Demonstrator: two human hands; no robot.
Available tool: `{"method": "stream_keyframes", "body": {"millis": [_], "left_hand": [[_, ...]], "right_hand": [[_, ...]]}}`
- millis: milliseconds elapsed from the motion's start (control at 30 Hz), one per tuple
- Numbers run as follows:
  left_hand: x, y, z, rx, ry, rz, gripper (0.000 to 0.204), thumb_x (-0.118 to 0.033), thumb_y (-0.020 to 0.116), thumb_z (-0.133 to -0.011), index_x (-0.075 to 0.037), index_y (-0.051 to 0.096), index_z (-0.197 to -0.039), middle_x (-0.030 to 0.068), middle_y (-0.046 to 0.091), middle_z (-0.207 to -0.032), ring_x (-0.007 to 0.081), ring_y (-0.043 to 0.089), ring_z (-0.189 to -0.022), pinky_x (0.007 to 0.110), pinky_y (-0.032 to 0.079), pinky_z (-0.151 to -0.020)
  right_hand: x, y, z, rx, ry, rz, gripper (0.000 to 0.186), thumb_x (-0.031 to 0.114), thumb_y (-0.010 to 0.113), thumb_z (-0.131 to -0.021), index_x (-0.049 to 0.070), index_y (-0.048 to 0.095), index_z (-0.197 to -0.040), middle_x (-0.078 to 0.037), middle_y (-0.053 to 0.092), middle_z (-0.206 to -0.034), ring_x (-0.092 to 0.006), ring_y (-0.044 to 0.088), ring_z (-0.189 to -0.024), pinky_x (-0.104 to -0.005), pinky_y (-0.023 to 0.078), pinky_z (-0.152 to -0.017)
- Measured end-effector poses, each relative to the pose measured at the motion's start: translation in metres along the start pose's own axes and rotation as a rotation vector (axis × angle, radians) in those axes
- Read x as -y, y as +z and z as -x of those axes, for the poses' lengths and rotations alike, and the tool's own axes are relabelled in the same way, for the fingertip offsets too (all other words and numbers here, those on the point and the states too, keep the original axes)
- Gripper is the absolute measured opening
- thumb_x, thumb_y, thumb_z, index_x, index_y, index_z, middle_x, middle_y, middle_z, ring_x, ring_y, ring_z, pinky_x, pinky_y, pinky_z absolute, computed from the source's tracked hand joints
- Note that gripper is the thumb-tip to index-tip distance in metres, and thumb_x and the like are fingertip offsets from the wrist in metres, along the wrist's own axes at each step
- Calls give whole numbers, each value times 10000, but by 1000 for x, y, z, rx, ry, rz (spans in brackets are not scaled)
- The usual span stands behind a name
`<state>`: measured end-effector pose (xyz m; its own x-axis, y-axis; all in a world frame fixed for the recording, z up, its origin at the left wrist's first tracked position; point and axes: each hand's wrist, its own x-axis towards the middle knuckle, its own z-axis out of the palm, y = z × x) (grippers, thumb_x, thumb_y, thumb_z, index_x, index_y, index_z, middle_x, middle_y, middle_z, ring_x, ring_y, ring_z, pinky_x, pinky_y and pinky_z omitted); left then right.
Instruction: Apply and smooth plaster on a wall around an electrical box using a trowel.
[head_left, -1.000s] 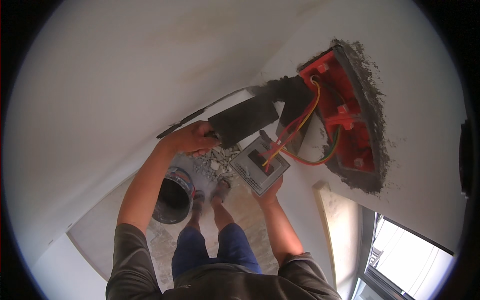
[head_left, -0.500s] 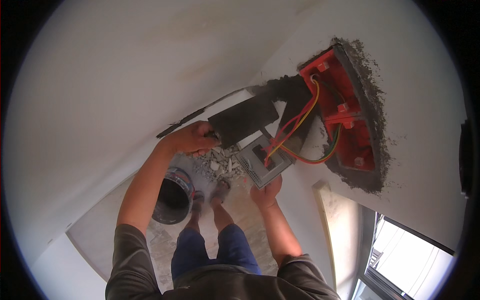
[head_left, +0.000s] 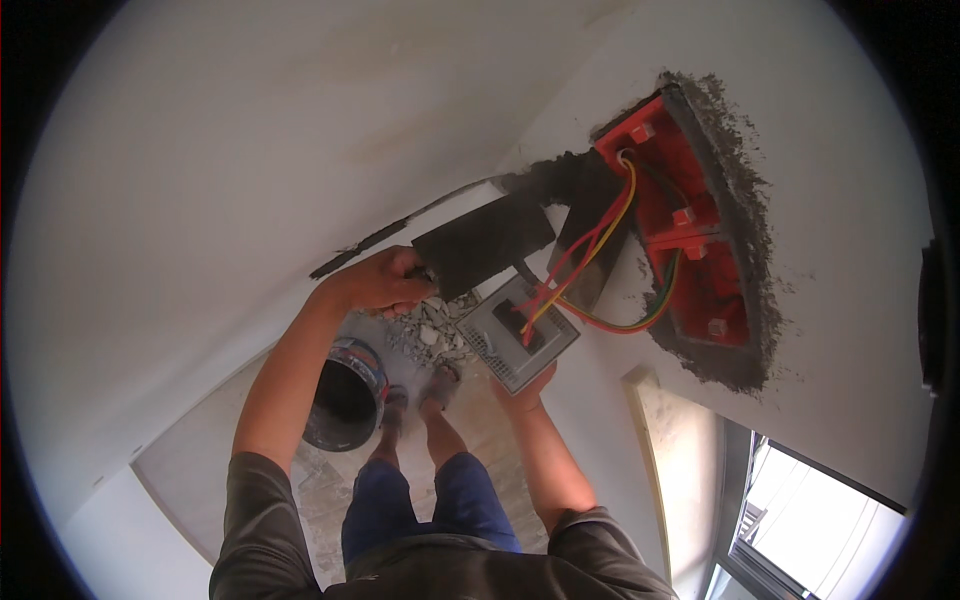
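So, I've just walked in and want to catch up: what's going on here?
A person's left hand holds a dark, flat rectangular blade by its near end, while the right hand supports a grey plate from below. Coloured wires run from red boxes set in the wall and hang over the plate. Rough dark material surrounds the boxes. On the floor are broken rubble and a bucket.
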<state>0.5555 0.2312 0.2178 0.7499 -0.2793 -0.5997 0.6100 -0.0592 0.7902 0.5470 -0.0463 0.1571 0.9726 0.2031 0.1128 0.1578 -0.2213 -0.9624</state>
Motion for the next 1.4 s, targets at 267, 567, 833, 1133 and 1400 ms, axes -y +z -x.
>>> {"method": "stream_keyframes", "body": {"millis": [267,567,833,1133,1400], "left_hand": [[4,0,2,13,38,75,199,-264,667,-877,-96,568,-834,-20,531,-636,66,502,-533,230,376,-445],[-1,0,6,8,73,7,220,-260,649,-866,-84,564,-765,-8,534,-598,91,512,-506,257,380,-431],[-2,1,6,-4,85,-16,220,-250,651,-872,-72,584,-761,4,551,-597,94,516,-492,262,391,-429],[4,-2,1,17,79,-5,189,-256,650,-886,-74,601,-891,0,538,-606,91,517,-495,258,385,-424],[0,-2,2,13,61,-27,218,-275,654,-866,-79,590,-794,-4,546,-608,89,522,-497,245,370,-414]], "right_hand": [[34,-1,3,48,-214,330,409,198,729,-734,28,630,-1093,-154,678,-1017,-376,654,-932,-393,514,-780],[35,-9,8,-79,-212,177,335,235,495,-975,-30,583,-1161,-194,668,-1050,-370,664,-906,-365,514,-769],[42,-28,-15,85,-305,191,311,214,490,-963,-25,599,-1130,-210,664,-1024,-389,653,-907,-388,504,-789],[78,-34,-30,176,-202,259,257,17,485,-843,-13,631,-1053,-194,676,-1000,-384,652,-931,-386,499,-823],[93,-36,-27,137,-88,216,249,-10,477,-842,-5,632,-1038,-187,684,-969,-343,666,-926,-361,501,-813]]}}
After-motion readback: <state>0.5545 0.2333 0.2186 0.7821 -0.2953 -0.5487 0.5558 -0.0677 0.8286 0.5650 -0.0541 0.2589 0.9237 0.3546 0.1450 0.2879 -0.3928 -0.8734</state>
